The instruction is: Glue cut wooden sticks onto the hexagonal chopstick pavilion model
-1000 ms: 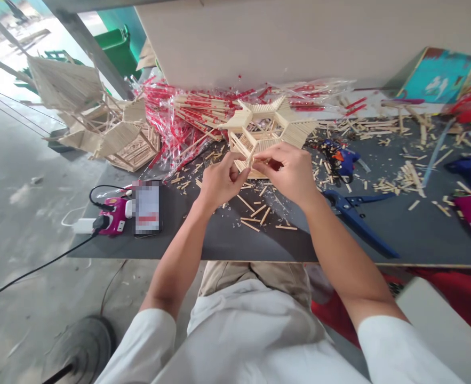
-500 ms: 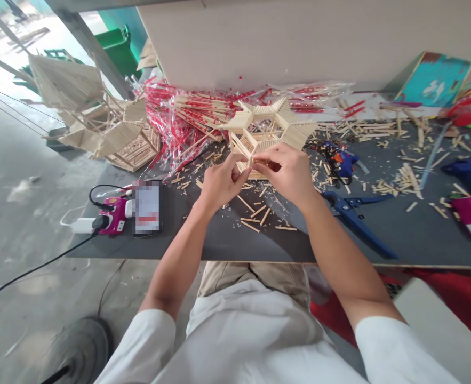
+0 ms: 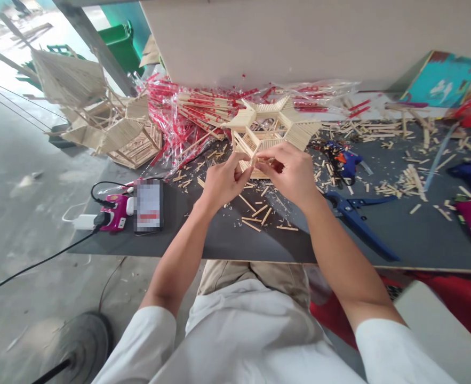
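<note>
A pale star-shaped model [image 3: 273,127] built of thin wooden sticks stands on the dark table [image 3: 227,237], just beyond my hands. My left hand [image 3: 222,180] and my right hand [image 3: 292,172] meet at its near lower edge. Both are closed in a pinch, fingertips almost touching, on a small stick piece at the model's front. What exactly lies between the fingers is mostly hidden. Loose cut sticks [image 3: 259,216] lie on the table under my wrists.
Red-wrapped stick bundles [image 3: 187,114] pile behind the model. Other stick structures [image 3: 111,133] sit at far left. A phone [image 3: 148,205] and pink charger [image 3: 113,218] lie left; blue cutters [image 3: 357,218] and a blue glue gun [image 3: 345,160] lie right. A fan base [image 3: 79,344] stands on the floor.
Both hands hold the same pinch at the model's front edge. The view has shifted slightly; nothing else has moved.
</note>
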Action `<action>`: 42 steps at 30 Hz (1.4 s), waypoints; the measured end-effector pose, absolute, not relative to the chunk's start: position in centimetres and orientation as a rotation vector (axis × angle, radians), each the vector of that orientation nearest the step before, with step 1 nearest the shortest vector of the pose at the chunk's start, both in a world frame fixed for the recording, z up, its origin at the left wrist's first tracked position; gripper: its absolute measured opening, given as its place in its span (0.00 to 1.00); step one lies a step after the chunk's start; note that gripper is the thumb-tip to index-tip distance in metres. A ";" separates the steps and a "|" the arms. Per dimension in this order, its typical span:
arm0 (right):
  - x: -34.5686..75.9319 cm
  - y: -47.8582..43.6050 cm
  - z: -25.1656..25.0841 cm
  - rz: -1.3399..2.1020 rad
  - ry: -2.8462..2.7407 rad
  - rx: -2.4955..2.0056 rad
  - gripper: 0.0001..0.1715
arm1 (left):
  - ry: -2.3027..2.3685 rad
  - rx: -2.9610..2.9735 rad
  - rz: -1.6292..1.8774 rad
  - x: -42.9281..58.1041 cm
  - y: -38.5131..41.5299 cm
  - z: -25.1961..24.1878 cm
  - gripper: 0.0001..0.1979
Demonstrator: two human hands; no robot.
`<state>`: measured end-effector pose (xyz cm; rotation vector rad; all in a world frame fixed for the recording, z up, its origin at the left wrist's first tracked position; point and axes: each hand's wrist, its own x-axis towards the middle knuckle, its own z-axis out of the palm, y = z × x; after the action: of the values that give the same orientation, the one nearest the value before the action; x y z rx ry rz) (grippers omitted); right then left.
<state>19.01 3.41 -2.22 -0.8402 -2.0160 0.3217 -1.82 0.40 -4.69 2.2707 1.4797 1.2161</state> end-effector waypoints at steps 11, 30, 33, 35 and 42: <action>19.0 3.2 -2.2 0.343 -2.030 -0.902 0.17 | 1.504 2.261 1.204 -1.7 0.4 -4.7 0.10; 18.8 3.2 -2.4 0.334 -2.048 -0.881 0.12 | 1.504 2.274 1.203 -1.6 0.4 -4.6 0.10; 18.8 3.2 -2.4 0.324 -2.050 -0.873 0.12 | 1.505 2.282 1.211 -1.6 0.4 -4.6 0.09; 18.8 3.2 -2.5 0.322 -2.052 -0.878 0.11 | 1.509 2.285 1.207 -1.7 0.4 -4.7 0.09; 19.1 3.0 -2.5 0.332 -2.049 -0.872 0.12 | 1.509 2.290 1.231 -1.6 0.4 -4.7 0.10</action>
<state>19.09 3.03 -2.53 -0.8724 -2.0492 0.3315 -1.56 0.40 -4.70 2.2896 1.5092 1.2315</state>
